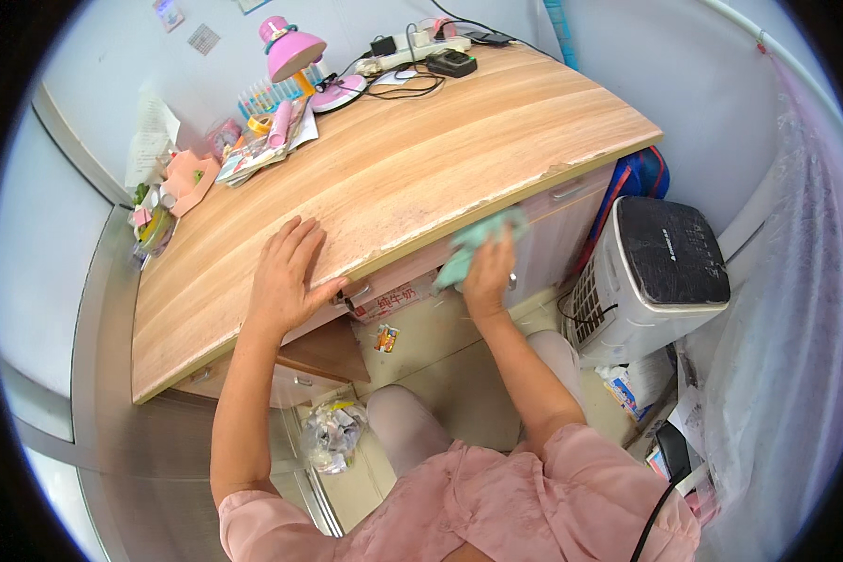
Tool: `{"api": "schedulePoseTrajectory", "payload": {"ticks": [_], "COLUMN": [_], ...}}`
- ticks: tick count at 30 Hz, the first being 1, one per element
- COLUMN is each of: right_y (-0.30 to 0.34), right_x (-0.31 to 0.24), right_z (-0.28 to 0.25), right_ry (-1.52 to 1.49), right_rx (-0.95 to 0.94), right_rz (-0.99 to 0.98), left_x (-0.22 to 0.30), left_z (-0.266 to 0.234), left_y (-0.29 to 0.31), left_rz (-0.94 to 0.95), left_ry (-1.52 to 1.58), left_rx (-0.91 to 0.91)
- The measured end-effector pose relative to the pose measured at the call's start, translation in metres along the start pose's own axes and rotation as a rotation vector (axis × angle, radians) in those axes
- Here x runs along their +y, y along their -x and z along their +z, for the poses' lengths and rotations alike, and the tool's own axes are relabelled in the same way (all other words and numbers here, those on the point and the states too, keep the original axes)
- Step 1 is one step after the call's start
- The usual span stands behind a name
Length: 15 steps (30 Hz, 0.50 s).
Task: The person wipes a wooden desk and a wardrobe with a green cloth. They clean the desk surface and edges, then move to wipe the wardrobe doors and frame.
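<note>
A green cloth (468,251) is bunched in my right hand (490,272), whose fingers are closed over it against the drawer fronts below the desk's front edge. The cloth is slightly smeared by motion. My left hand (290,276) rests flat on the wooden desk (421,150) near that edge, fingers stretched and thumb out to the side, holding nothing. The worn front edge of the desktop shows chipped, pale patches. Beneath it, a drawer handle (567,192) shows to the right of the cloth.
A pink desk lamp (292,54), papers and a power strip (412,51) line the desk's back. At right stands a white appliance with a black top (672,251), beside a sheer curtain (749,328). A bag of rubbish (332,436) and an orange wrapper (386,338) are on the floor.
</note>
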State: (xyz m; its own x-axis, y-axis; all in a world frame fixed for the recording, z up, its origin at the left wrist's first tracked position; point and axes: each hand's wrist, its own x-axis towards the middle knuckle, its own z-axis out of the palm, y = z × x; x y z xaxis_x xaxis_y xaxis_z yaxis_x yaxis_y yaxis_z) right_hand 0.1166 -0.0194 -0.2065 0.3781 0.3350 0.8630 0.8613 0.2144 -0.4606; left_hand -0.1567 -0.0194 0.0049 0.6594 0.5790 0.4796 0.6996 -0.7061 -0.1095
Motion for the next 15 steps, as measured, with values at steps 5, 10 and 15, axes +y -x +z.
{"api": "schedulePoseTrajectory", "payload": {"ticks": [5,10,15], "right_y": [-0.013,-0.012,-0.052], "right_x": [-0.015,-0.005,0.045], "right_z": [0.018,-0.008,-0.02], "right_ry": [-0.008,0.033,-0.08], "right_rx": [0.104,-0.165,0.187], "right_rz": [0.395,-0.059,0.49], "left_x": [0.001,0.004,0.009], "left_z": [0.006,0.004,0.004], "left_y": [-0.003,-0.002,0.002], "left_rz": [0.001,-0.064,-0.093], "left_ry": [0.024,0.106,0.111], "left_rx": [0.025,-0.015,-0.014]}}
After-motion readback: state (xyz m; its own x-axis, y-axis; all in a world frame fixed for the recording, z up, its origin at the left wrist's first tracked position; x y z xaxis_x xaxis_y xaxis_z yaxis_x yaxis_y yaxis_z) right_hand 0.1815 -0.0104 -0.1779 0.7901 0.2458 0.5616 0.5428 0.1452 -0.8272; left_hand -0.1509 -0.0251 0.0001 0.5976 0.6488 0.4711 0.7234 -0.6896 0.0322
